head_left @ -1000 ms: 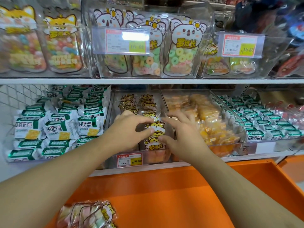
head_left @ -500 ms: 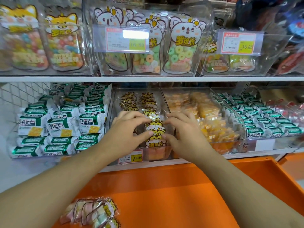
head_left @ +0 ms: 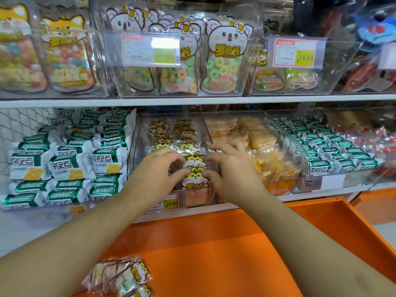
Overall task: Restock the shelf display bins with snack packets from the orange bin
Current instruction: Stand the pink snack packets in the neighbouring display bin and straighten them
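Nearest the person, the shallow bright-orange plastic bin holds a small heap of clear snack packets with yellow cartoon-animal faces and pastel cubes inside, lying at its near-left corner. These are what remains to be shelved.

Just beyond the orange bin's far rim, on the lower shelf, stands the clear plastic display bin with a yellow price tag on its front. Both hands are inside it. The left hand and the right hand curl their fingers round the front upright packets of the same animal-face kind, thumbs meeting low on the front packet, squeezing the row between them.

The step in hand looks like straightening that front row. To do it well, I would press evenly from both sides so the packets stand upright with the faces forward, nudge the row back against those behind to leave room at the front, and avoid crushing the soft cubes. Letting go one hand at a time should stop the front packet tipping over the bin's low front wall.

Farther out, left of the display bin, are stacked green-and-white wrapped biscuits; right of it, a bin of orange-yellow packets.
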Motion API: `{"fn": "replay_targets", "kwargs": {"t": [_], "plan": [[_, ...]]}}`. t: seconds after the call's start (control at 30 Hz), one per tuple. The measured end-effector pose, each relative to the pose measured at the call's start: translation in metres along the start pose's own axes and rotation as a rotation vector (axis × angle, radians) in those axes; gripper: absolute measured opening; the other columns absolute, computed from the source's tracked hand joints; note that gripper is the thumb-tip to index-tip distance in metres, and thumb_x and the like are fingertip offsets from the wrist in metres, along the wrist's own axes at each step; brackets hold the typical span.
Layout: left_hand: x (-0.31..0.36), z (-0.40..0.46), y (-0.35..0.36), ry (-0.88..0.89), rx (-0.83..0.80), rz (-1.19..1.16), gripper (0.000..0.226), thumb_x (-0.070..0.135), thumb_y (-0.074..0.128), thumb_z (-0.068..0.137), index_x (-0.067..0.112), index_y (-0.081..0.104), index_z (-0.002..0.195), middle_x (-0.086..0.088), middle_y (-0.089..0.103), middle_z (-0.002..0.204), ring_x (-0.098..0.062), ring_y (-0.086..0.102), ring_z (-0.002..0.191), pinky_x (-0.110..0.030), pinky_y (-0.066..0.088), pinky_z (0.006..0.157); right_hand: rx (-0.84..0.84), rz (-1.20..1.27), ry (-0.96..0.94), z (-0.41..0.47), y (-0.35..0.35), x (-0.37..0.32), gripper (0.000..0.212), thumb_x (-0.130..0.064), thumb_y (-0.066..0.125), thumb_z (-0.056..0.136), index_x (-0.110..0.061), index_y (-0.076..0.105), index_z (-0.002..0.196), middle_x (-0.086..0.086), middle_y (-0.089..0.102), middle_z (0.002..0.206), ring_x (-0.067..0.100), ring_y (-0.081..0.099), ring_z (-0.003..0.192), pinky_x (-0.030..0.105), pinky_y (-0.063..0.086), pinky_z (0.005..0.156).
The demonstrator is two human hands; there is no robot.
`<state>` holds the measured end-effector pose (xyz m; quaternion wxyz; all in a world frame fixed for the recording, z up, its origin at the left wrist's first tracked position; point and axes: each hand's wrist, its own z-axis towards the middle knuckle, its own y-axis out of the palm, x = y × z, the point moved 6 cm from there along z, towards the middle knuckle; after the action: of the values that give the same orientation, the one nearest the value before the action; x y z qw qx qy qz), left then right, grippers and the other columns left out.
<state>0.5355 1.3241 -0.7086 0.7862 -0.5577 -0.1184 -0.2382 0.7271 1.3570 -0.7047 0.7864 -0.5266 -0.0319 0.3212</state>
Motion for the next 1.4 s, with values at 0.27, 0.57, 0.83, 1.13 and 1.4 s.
{"fn": "replay_targets", "kwargs": {"t": [0.27,0.57,0.83,1.13,1.4], "plan": [[0.012,-0.054,-0.032,-0.028,0.035,-0.089,0.028,0.048,0.069,0.095,0.039,0.066,0.121,0.027,0.058,0.119,0.009,0.056,0.105,-0.005,0.04,0.085,0.002,0.116,-0.115,-0.019,-0.016,-0.031,0.03,-0.033,0.081,0.09,-0.021,0.072,0.116,-0.009,0.064,0.125,0.016,0.045,0.119,0.03,0.04,0.102],[-0.058,-0.198,-0.035,-0.32,-0.076,-0.243,0.014,0.038,0.074,0.095,0.036,0.068,0.107,0.02,0.068,0.099,0.006,0.063,0.094,-0.008,0.046,0.075,-0.419,0.287,-0.218,-0.086,0.051,-0.127,0.022,-0.034,0.079,0.093,-0.021,0.071,0.11,-0.008,0.064,0.101,0.005,0.052,0.09,0.012,0.039,0.076],[-0.151,-0.286,0.034,-0.619,-0.249,-0.246,0.009,0.032,0.074,0.097,0.028,0.07,0.104,0.016,0.07,0.096,0.003,0.065,0.089,-0.01,0.045,0.07,-0.917,0.215,0.016,-0.173,0.196,-0.144,0.05,-0.045,0.07,0.098,-0.021,0.058,0.14,0.002,0.059,0.136,0.022,0.058,0.122,0.035,0.05,0.098],[-0.217,-0.261,0.126,-0.645,-0.373,-0.05,0.044,0.03,0.07,0.098,0.025,0.063,0.142,0.0,0.065,0.14,-0.023,0.056,0.13,-0.034,0.045,0.111,-0.997,0.217,0.345,-0.217,0.32,-0.1,0.052,-0.04,0.069,0.099,-0.016,0.053,0.143,0.009,0.053,0.14,0.03,0.056,0.121,0.039,0.052,0.092],[-0.24,-0.256,0.178,-0.559,-0.574,0.214,0.071,0.036,0.076,0.092,0.028,0.045,0.155,-0.003,0.052,0.15,-0.029,0.048,0.137,-0.041,0.044,0.11,-0.864,0.107,0.445,-0.239,0.37,-0.094,0.067,-0.053,0.08,0.081,-0.02,0.051,0.132,0.006,0.054,0.126,0.031,0.053,0.119,0.043,0.053,0.093]]}}
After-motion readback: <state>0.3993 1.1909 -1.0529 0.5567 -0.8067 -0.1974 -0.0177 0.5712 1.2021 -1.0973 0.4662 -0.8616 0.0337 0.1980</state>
